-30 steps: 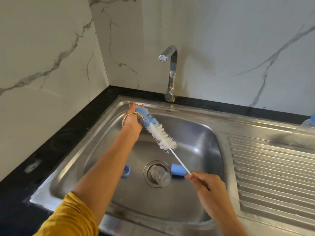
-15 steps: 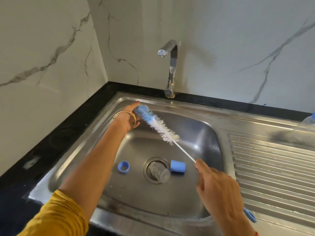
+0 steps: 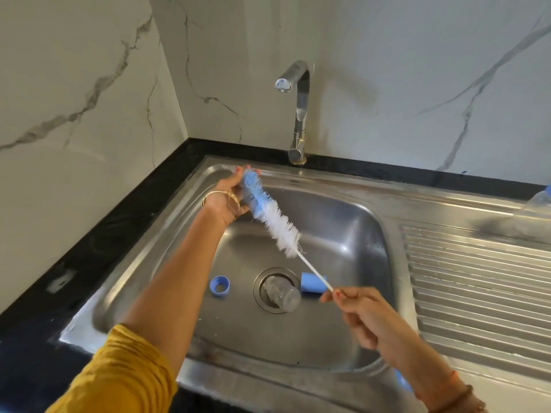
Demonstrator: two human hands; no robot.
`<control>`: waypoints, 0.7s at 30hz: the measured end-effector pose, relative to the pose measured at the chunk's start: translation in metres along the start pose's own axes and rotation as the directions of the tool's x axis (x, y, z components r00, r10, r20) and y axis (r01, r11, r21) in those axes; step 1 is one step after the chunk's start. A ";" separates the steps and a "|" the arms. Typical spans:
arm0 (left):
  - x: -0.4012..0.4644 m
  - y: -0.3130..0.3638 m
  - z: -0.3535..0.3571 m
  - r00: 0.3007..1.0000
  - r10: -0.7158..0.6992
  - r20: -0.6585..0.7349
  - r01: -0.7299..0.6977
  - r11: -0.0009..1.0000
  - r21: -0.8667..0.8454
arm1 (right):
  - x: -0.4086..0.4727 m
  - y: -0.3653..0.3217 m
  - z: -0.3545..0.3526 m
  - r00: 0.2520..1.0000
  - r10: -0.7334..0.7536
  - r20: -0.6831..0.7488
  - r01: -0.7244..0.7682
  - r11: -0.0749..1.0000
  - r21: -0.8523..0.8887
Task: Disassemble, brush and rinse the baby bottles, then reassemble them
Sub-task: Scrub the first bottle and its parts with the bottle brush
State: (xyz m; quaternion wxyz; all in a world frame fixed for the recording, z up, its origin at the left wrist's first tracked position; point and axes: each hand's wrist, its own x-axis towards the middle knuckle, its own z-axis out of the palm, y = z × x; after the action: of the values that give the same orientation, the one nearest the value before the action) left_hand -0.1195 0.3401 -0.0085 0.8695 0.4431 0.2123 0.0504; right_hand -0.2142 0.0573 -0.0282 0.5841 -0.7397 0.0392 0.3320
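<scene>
at the lower left of the frame one yellow sleeve (image 3: 119,374) covers the left upper arm. at the lower right the right hand (image 3: 362,311) has its fingers curled and pinches the thin white handle of the one brush (image 3: 277,225); a blue end of the handle (image 3: 401,381) shows under the right wrist. the brush goes up and to the left over the sink (image 3: 343,210), tilted, white bristles in the middle and blue bristles at the far end. on the sink bottom, at the center of the frame, lie three bottle parts: one blue ring (image 3: 220,286) on the left, one clear bottle (image 3: 281,293) on its side over the drain (image 3: 262,277), and one blue cap (image 3: 311,283) just beside it on the right. farther, the left hand (image 3: 228,193) with gold bangles (image 3: 222,194) wraps its fingers round the blue brush tip near the back rim. the two hands are well apart. at the right is the ribbed drainboard (image 3: 477,278), and one more bottle (image 3: 541,198) at the right edge, cut off. behind the sink stands one tap (image 3: 298,114), on a black counter (image 3: 89,234), with marble walls (image 3: 74,84).
</scene>
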 end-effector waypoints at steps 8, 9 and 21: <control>-0.003 0.015 0.005 0.893 0.032 -0.450 0.282 0.738 0.613 | -0.016 -0.002 0.003 0.658 -0.752 0.044 0.148 0.072 -0.986; -0.007 0.018 0.006 0.880 0.044 -0.473 0.303 0.715 0.630 | -0.016 -0.003 0.002 0.658 -0.751 0.059 0.136 0.042 -0.990; -0.039 0.028 0.005 0.919 0.320 0.229 -0.249 0.924 -0.290 | -0.037 -0.010 0.021 0.913 0.137 0.384 -0.278 0.899 0.339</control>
State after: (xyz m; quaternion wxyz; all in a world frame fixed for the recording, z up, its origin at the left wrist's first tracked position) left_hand -0.1497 0.3421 0.0287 0.9231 0.3567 0.0154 0.1427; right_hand -0.2485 0.0668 -0.0022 0.6763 -0.5300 0.0791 0.5053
